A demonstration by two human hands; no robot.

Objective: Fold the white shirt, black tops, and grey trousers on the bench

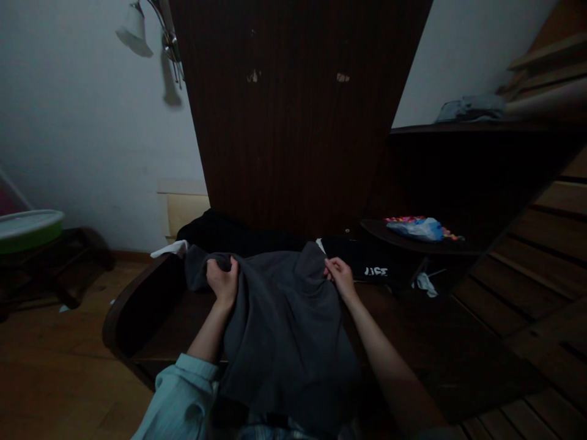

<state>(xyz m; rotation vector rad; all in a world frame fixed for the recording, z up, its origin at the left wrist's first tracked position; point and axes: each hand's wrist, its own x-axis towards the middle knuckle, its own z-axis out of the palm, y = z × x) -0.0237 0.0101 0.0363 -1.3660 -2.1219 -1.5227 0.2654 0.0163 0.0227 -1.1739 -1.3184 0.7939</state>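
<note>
A dark grey garment (pixel 288 318), perhaps a shirt, is stretched between my two hands and hangs down toward my lap. My left hand (pixel 223 280) grips a bunched part of its upper left side, with the fingers curled into the cloth. At the upper right, my right hand (pixel 339 275) pinches the garment's edge between thumb and fingers. Behind it lie black clothes (pixel 215 229) and a black cloth with white lettering (pixel 367 263). A bit of white cloth (pixel 172 249) sticks out at the left.
The dark wooden bench (pixel 132 305) has a curved left end and a tall back panel (pixel 293 122). At right, a small shelf (pixel 380 232) carries a blue-white plastic bag (pixel 419 228). Wooden slats (pixel 527 275) stand far right. A green basin (pixel 32 229) rests on a stool at left.
</note>
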